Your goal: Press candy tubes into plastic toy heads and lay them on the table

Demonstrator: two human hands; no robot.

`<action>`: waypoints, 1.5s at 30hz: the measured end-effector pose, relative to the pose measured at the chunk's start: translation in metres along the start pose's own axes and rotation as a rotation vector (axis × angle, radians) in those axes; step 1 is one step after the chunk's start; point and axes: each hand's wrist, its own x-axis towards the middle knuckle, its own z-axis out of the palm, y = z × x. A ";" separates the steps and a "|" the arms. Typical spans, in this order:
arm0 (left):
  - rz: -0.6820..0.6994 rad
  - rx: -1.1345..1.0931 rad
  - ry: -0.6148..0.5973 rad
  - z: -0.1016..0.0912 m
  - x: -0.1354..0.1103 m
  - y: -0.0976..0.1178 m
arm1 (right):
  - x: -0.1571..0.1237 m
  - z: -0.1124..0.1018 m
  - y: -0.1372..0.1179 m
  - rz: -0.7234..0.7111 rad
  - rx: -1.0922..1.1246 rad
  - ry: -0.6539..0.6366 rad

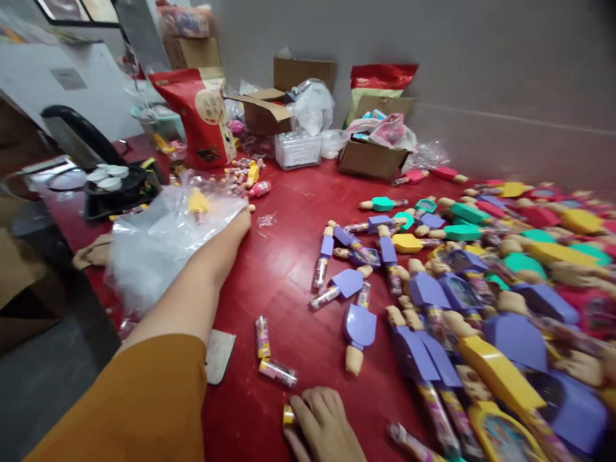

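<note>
My right hand (327, 423) is closed around a small capped tube (289, 414), whose yellow end shows by the thumb and forefinger. Just beyond it, two clear tubes with printed labels, one standing out upright in view (262, 337) and one slanted (278, 372), lie on the red table (289, 256). My left arm stretches forward across a clear plastic bag (158, 237); the left hand (245, 217) is at the bag's far edge, its fingers mostly hidden. Inside or under the bag a yellow piece (197, 202) shows. Near that hand lies a pink bottle-shaped piece (260, 188).
Many purple (360, 324), yellow (500, 372) and green (464, 232) plastic toys with tubes attached spread over the right side. Open cartons (373, 160), a red pouch (197, 119) and a clear plastic box (298, 151) stand at the back. A kettle (79, 138) and tea tray with cups are far left.
</note>
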 end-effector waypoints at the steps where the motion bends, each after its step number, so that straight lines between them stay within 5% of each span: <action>1: -0.008 -0.029 -0.011 -0.002 0.003 0.003 | 0.001 -0.002 -0.001 0.023 0.022 -0.024; 4: 0.057 -0.072 -0.027 -0.006 0.000 0.014 | 0.004 -0.012 -0.003 0.116 0.130 -0.164; 7: 0.208 -0.135 0.036 -0.020 -0.030 0.030 | 0.001 -0.019 -0.003 0.121 0.282 -0.207; 10: 0.329 -0.219 0.186 -0.045 -0.093 0.040 | -0.005 -0.023 -0.003 0.175 0.468 -0.015; 12: 0.362 -0.368 0.242 -0.059 -0.157 0.041 | -0.008 -0.031 -0.009 0.416 0.693 0.194; 13: 0.360 -0.616 0.186 -0.063 -0.194 0.040 | -0.009 -0.038 -0.014 0.564 0.863 0.287; 15: 0.255 -1.021 -0.136 -0.064 -0.273 0.033 | -0.014 -0.058 -0.025 0.788 1.255 0.396; 17: 0.158 -1.121 -0.437 -0.056 -0.346 0.023 | -0.025 -0.082 -0.037 0.883 1.514 0.441; 21: 0.032 -1.215 -1.053 -0.039 -0.439 0.014 | -0.065 -0.109 -0.061 0.979 1.361 0.453; 24: -0.186 -1.099 -1.518 -0.033 -0.464 0.020 | -0.100 -0.113 -0.079 0.836 1.098 0.290; 27: -0.196 -0.967 -1.676 -0.034 -0.471 0.031 | -0.131 -0.129 -0.088 0.620 0.859 0.174; 32: 0.206 -0.854 -1.550 -0.038 -0.478 0.050 | -0.174 -0.181 -0.074 0.277 0.232 0.019; 36: 0.305 -0.664 -1.555 -0.036 -0.491 0.063 | -0.183 -0.198 -0.072 -0.061 -0.189 -0.116; 40: 0.500 -0.396 -1.509 -0.038 -0.505 0.068 | -0.181 -0.194 -0.081 -0.245 -0.236 -0.105; 45: 0.751 -0.109 -1.268 -0.042 -0.524 0.061 | -0.190 -0.183 -0.094 -0.183 -0.025 -0.191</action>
